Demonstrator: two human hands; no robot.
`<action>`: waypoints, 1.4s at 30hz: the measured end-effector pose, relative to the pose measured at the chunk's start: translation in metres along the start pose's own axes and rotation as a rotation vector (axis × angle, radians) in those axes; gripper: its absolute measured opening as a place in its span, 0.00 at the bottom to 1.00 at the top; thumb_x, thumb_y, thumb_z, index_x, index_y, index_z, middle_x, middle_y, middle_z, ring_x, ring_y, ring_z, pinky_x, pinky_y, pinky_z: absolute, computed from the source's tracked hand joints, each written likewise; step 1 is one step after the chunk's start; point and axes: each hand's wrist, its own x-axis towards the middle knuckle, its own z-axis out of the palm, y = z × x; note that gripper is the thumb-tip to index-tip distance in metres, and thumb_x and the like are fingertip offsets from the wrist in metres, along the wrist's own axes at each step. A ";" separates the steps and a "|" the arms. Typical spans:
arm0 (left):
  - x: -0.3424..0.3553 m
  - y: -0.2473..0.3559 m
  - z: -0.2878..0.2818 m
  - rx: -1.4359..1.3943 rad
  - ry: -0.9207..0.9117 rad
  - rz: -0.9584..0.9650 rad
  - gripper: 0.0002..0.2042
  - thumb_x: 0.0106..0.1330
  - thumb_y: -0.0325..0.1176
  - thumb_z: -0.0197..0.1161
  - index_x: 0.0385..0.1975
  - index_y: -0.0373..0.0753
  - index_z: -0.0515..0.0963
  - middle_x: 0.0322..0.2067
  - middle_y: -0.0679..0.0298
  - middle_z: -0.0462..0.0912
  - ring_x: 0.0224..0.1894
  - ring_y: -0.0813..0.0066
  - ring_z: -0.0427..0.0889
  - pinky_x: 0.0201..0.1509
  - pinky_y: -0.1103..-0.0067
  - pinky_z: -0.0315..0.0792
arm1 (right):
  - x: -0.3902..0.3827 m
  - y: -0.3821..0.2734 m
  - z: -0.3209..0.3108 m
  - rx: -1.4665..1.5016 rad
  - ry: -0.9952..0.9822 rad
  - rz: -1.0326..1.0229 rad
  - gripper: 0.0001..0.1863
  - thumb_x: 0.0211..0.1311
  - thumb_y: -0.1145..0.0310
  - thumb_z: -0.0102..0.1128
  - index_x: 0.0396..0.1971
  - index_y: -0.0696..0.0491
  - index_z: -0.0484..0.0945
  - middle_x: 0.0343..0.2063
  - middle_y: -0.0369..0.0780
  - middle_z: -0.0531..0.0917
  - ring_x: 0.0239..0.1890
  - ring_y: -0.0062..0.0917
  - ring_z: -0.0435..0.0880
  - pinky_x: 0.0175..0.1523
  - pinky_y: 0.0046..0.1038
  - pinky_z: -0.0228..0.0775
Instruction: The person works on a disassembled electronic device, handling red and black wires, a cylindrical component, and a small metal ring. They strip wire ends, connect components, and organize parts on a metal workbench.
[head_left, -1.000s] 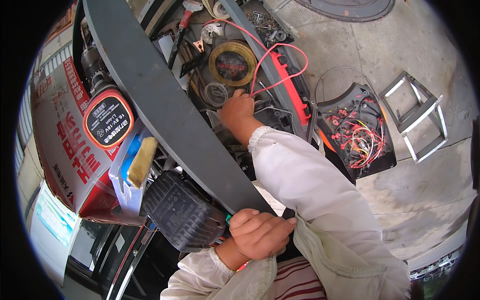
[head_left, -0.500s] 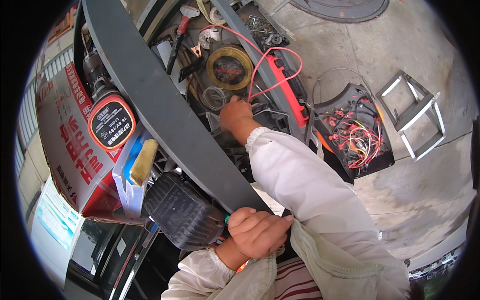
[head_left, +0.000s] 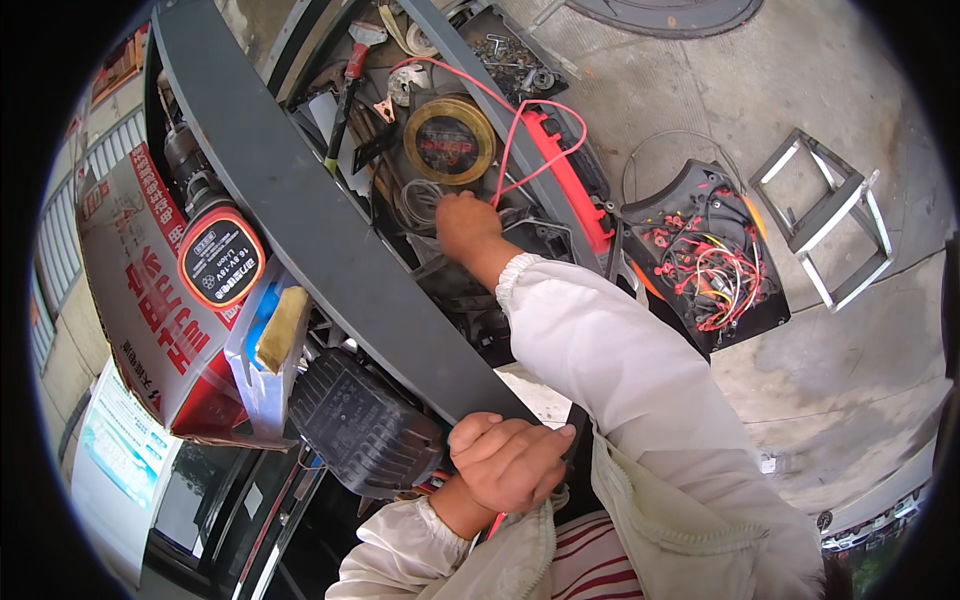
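Observation:
My right hand [head_left: 468, 228] reaches down into the grey-framed tool compartment [head_left: 330, 270], its fingertips hidden by the back of the hand. Beside it lie a coil of thin wire [head_left: 419, 202] and a round gold-rimmed tin or reel [head_left: 449, 141]. A red cable [head_left: 516, 125] loops past its far side. Close to my body, my left hand [head_left: 510, 462] is closed in a fist at the near end of the grey frame bar. What those fingers hold, if anything, is hidden. Beside that fist sits a dark ribbed plastic housing [head_left: 362, 425].
Left of the bar are a cordless drill [head_left: 215, 240], a red-and-white carton [head_left: 150, 290] and a yellow sponge-like block [head_left: 283, 330]. To the right, a black casing full of coloured wires [head_left: 715, 270] and a metal frame [head_left: 835, 220] rest on the concrete floor.
The view has shifted slightly. A small green bit that showed beside my left fist is no longer visible. My right hand stays in the compartment, near the wire coil.

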 end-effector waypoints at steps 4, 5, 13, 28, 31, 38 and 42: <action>0.000 0.000 0.001 -0.003 -0.002 0.002 0.11 0.42 0.24 0.57 0.27 0.44 0.80 0.19 0.74 0.78 0.21 0.80 0.75 0.40 0.77 0.62 | -0.010 0.010 -0.013 0.027 -0.014 -0.119 0.12 0.55 0.71 0.56 0.39 0.57 0.78 0.45 0.51 0.77 0.42 0.43 0.82 0.44 0.39 0.77; 0.000 0.000 0.001 0.009 -0.008 0.003 0.11 0.42 0.26 0.59 0.28 0.44 0.81 0.20 0.74 0.78 0.22 0.80 0.75 0.39 0.78 0.63 | -0.011 0.011 -0.015 0.041 -0.001 -0.135 0.12 0.55 0.70 0.56 0.38 0.57 0.80 0.44 0.51 0.78 0.41 0.43 0.83 0.44 0.38 0.77; 0.001 -0.002 -0.002 0.026 -0.026 0.015 0.13 0.41 0.30 0.63 0.30 0.44 0.82 0.20 0.75 0.78 0.23 0.82 0.76 0.37 0.80 0.63 | -0.003 0.035 -0.040 1.137 -0.179 0.013 0.12 0.63 0.68 0.55 0.36 0.60 0.82 0.32 0.40 0.83 0.32 0.23 0.79 0.37 0.26 0.74; -0.002 -0.001 0.000 -0.003 -0.014 -0.009 0.11 0.44 0.25 0.57 0.29 0.44 0.80 0.19 0.75 0.79 0.21 0.80 0.76 0.42 0.76 0.62 | -0.049 0.093 -0.075 1.860 0.452 0.124 0.13 0.66 0.70 0.46 0.46 0.62 0.71 0.33 0.43 0.80 0.35 0.26 0.80 0.41 0.28 0.74; -0.001 -0.001 -0.001 -0.002 -0.016 -0.009 0.11 0.44 0.25 0.57 0.29 0.44 0.80 0.19 0.75 0.79 0.21 0.80 0.76 0.42 0.76 0.63 | -0.049 0.088 -0.074 1.659 0.355 0.065 0.13 0.67 0.72 0.45 0.45 0.61 0.74 0.38 0.45 0.81 0.38 0.27 0.81 0.43 0.27 0.74; -0.002 -0.001 -0.001 -0.007 -0.015 -0.013 0.12 0.44 0.24 0.57 0.29 0.44 0.80 0.19 0.75 0.79 0.21 0.80 0.75 0.42 0.76 0.63 | -0.035 0.068 -0.072 -0.017 0.329 -0.487 0.13 0.52 0.75 0.56 0.38 0.55 0.81 0.49 0.43 0.75 0.43 0.38 0.80 0.43 0.35 0.74; -0.001 -0.001 -0.001 -0.015 -0.009 -0.007 0.12 0.43 0.24 0.57 0.30 0.44 0.80 0.19 0.75 0.78 0.21 0.80 0.75 0.42 0.76 0.63 | -0.026 0.068 -0.077 -0.381 0.220 -0.411 0.08 0.48 0.74 0.59 0.30 0.54 0.82 0.39 0.42 0.75 0.42 0.39 0.77 0.45 0.36 0.73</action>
